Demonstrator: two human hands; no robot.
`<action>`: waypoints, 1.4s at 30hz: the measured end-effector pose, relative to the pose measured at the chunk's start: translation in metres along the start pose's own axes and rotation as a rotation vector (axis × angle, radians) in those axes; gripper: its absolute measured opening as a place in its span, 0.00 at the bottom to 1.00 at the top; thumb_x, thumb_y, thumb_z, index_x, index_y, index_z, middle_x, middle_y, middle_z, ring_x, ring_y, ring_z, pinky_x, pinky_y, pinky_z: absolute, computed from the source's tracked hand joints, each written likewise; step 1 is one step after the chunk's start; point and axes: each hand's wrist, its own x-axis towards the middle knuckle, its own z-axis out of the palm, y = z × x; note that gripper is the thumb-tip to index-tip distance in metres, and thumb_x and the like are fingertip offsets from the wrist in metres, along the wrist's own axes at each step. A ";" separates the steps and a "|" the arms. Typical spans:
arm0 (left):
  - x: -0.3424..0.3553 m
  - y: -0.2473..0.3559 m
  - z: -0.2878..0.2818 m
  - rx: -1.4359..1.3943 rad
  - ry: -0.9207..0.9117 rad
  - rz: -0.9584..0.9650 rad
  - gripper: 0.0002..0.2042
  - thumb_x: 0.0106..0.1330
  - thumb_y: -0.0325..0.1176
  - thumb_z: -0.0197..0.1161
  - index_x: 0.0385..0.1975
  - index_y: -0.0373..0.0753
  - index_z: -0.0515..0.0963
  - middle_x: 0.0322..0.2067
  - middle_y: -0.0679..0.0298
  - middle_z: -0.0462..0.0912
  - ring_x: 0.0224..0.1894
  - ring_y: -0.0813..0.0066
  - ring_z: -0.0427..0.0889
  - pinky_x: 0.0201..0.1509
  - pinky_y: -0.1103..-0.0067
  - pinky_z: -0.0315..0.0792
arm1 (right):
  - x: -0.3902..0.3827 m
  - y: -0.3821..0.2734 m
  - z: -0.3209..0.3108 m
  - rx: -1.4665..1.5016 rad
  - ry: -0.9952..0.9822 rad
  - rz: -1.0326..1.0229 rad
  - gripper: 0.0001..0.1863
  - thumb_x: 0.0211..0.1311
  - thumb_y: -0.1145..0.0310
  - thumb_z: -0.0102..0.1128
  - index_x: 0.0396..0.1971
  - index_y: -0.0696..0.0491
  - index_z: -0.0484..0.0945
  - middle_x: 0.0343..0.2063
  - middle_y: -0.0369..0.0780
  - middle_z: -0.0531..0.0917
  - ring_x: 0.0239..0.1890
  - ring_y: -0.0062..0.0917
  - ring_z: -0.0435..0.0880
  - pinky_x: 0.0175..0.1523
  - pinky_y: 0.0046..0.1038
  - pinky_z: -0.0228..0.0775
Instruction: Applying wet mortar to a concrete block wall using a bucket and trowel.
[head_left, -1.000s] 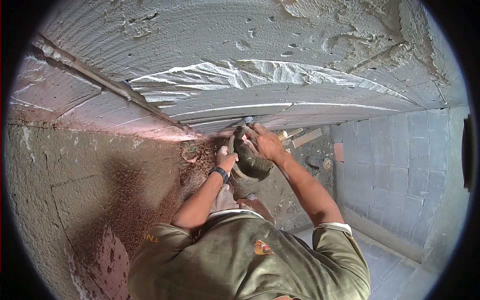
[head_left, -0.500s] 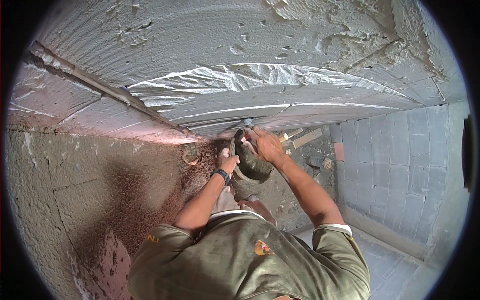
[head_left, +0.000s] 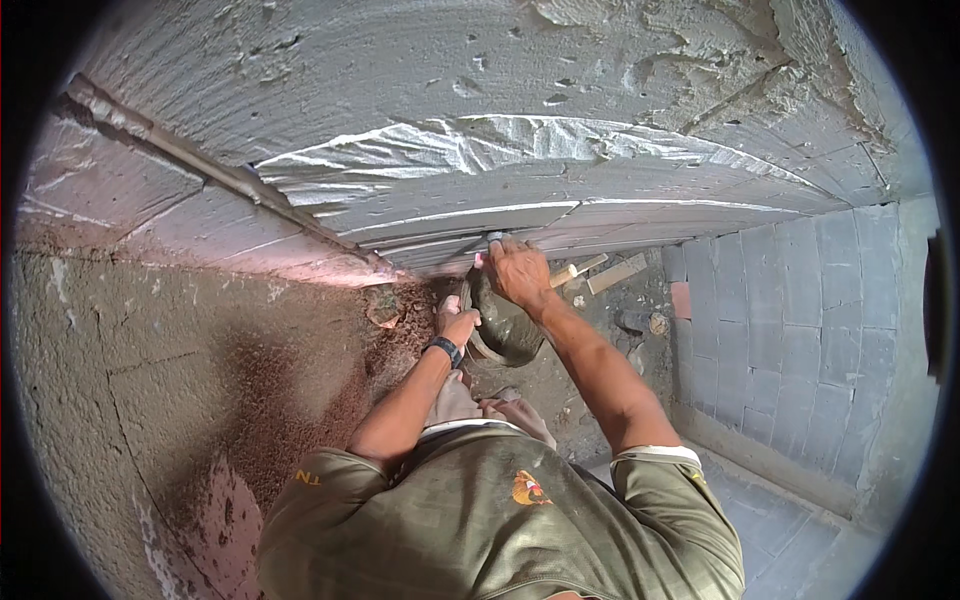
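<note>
A round bucket (head_left: 519, 357) of wet grey mortar (head_left: 500, 318) stands in front of me, close to the foot of the wall. My left hand (head_left: 456, 324), with a dark watch (head_left: 444, 348) on its wrist, is closed on the bucket's left rim. Over the bucket's far side, my right hand (head_left: 521, 273) is closed, back upward, and hides most of what it grips. A small pinkish-red bit (head_left: 480, 259) shows beside its fingers; I cannot make out its kind.
The wall (head_left: 420, 80) ahead carries rough grey plaster above bare blocks. A pipe-like strip (head_left: 200, 165) slants down it at left. Right of the bucket lie wood pieces (head_left: 617, 273) and a pale cylinder (head_left: 564, 275). A grey block wall (head_left: 780, 310) closes the right side.
My right hand has turned back-upward and shifted slightly left over the bucket's far rim; the red bit under it is now less visible. My left hand stays on the rim.
</note>
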 end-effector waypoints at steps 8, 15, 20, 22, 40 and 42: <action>-0.028 -0.002 -0.012 -0.032 -0.028 -0.014 0.20 0.37 0.27 0.60 0.36 0.32 0.71 0.34 0.57 0.74 0.39 0.64 0.71 0.45 0.69 0.67 | -0.023 -0.001 0.008 0.491 0.247 0.413 0.27 0.61 0.48 0.58 0.42 0.60 0.77 0.36 0.50 0.81 0.38 0.44 0.82 0.48 0.40 0.72; -0.066 -0.016 -0.019 -0.054 -0.042 0.009 0.15 0.46 0.22 0.58 0.37 0.31 0.73 0.33 0.60 0.77 0.35 0.73 0.73 0.39 0.76 0.70 | -0.128 0.034 0.018 0.607 0.166 0.620 0.26 0.60 0.55 0.62 0.48 0.62 0.75 0.35 0.46 0.83 0.35 0.31 0.83 0.42 0.30 0.73; -0.097 -0.042 -0.019 -0.066 0.023 0.087 0.12 0.49 0.22 0.59 0.36 0.32 0.73 0.30 0.62 0.77 0.31 0.73 0.75 0.34 0.77 0.70 | -0.103 0.018 0.015 0.421 0.229 0.313 0.26 0.58 0.58 0.61 0.53 0.58 0.73 0.45 0.53 0.77 0.51 0.46 0.75 0.56 0.41 0.66; -0.107 -0.049 -0.028 -0.057 0.050 0.104 0.11 0.49 0.21 0.59 0.34 0.33 0.72 0.28 0.63 0.77 0.30 0.74 0.74 0.32 0.77 0.70 | -0.073 0.001 0.013 0.399 0.283 0.230 0.27 0.58 0.59 0.60 0.54 0.58 0.71 0.48 0.54 0.76 0.55 0.47 0.72 0.59 0.42 0.63; -0.153 -0.061 -0.091 -0.139 0.293 0.030 0.11 0.48 0.21 0.59 0.34 0.34 0.71 0.28 0.62 0.77 0.29 0.74 0.75 0.34 0.78 0.71 | -0.006 -0.027 0.057 0.161 0.568 0.066 0.11 0.62 0.63 0.56 0.31 0.56 0.72 0.35 0.49 0.71 0.45 0.45 0.69 0.52 0.46 0.60; -0.152 -0.056 -0.095 -0.060 0.274 0.071 0.10 0.49 0.21 0.59 0.32 0.33 0.71 0.28 0.63 0.78 0.29 0.74 0.75 0.32 0.77 0.70 | -0.007 -0.025 0.051 0.163 0.437 0.051 0.12 0.61 0.63 0.56 0.35 0.57 0.73 0.37 0.50 0.71 0.45 0.46 0.69 0.54 0.47 0.59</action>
